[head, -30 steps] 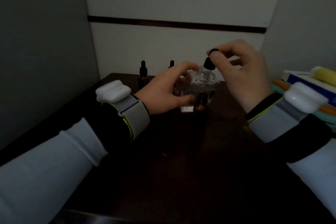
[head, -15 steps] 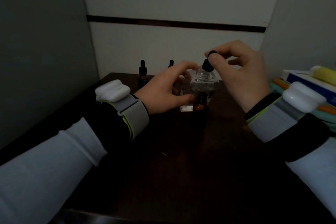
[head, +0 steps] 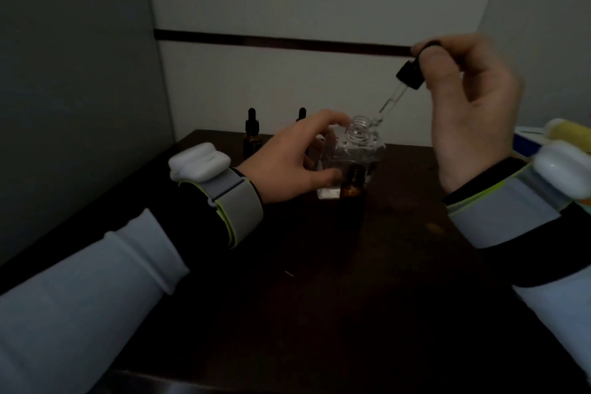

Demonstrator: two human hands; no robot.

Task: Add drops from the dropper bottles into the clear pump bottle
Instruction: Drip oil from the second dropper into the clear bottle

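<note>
Two jobs: left hand (head: 287,163) grips the bottle (head: 358,150) to steady it; right hand (head: 473,112) pinches the dropper (head: 407,75), tip angled at its mouth.

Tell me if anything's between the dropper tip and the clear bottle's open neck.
Nothing visible. The right hand pinches the dropper, its tip at the open neck of the clear bottle. The left hand holds its side; the amber bottle stands lower, in front.

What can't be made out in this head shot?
Head view only, dim.
Liquid in the black-capped glass dropper: too small, dark.
Fill of the clear square pump bottle: left hand covers its side.
Second black-topped rear dropper bottle: body behind that hand.
Yellow object: cut by the right edge.
</note>
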